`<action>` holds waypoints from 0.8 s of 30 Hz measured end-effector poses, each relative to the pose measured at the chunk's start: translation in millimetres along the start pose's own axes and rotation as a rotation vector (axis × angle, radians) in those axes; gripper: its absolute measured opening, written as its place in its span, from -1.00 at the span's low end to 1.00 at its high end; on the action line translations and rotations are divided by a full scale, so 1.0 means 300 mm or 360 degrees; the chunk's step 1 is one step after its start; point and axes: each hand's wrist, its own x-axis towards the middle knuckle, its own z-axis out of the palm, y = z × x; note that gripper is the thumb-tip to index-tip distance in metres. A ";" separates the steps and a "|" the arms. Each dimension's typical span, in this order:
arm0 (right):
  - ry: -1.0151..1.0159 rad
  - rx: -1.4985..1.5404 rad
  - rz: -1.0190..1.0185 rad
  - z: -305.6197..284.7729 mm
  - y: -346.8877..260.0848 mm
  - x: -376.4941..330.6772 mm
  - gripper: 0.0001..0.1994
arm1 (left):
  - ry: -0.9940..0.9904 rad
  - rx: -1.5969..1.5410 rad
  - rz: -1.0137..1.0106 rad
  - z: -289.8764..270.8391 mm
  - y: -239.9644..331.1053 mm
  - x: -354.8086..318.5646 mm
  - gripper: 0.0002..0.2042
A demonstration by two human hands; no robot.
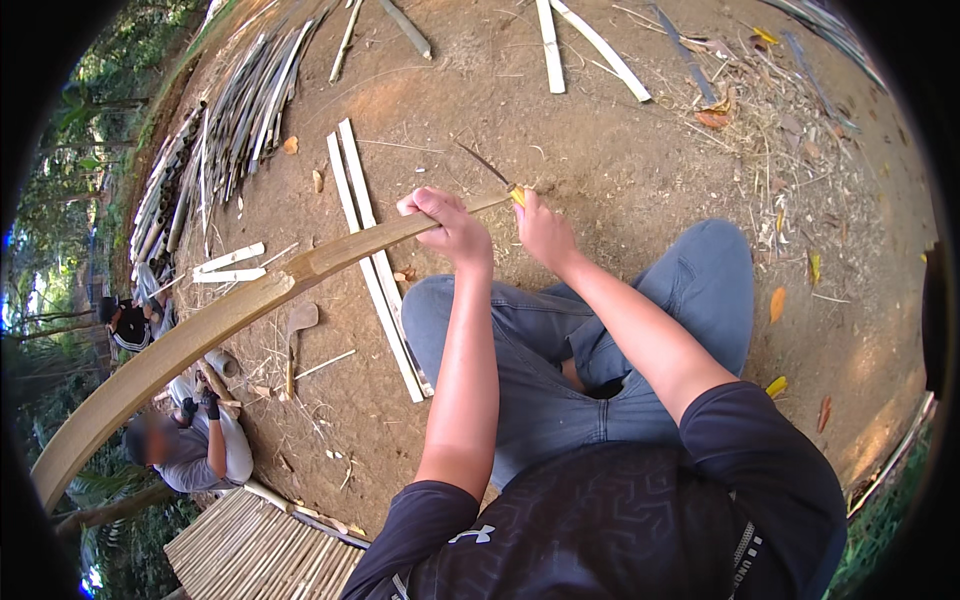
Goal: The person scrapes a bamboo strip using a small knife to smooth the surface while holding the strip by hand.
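Note:
A long split bamboo strip (pixel 215 312) runs from the lower left up to the middle, with a swollen node partway along. My left hand (pixel 455 232) is closed round it near its narrow far end. Just to the right, my right hand (pixel 546 234) grips the yellow handle of a knife (pixel 484 164). Its thin dark blade points up and left, away from me. The strip's tip reaches the knife handle; whether the blade touches the strip I cannot tell.
Two pale bamboo slats (pixel 372 262) lie left of my crossed legs. Nearby is a broad-bladed tool (pixel 302 318). Bamboo poles (pixel 245 110) are heaped far left. A person in dark gloves (pixel 205 440) sits at lower left, another person (pixel 130 322) beyond. Shavings (pixel 775 165) litter the right.

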 end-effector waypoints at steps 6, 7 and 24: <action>-0.0062 -0.0071 0.0078 0.073 0.052 0.032 -0.76 | 0.0022 -0.0063 -0.0065 -0.004 -0.004 0.016 -0.69; -0.0015 -0.0055 -0.0039 0.020 -0.003 -0.001 -0.76 | 0.0060 -0.0044 -0.0059 -0.030 -0.008 0.029 -0.68; 0.0216 -0.0084 -0.0050 0.063 0.057 0.041 -0.69 | -0.0012 0.0007 -0.0176 0.033 -0.003 0.114 -0.66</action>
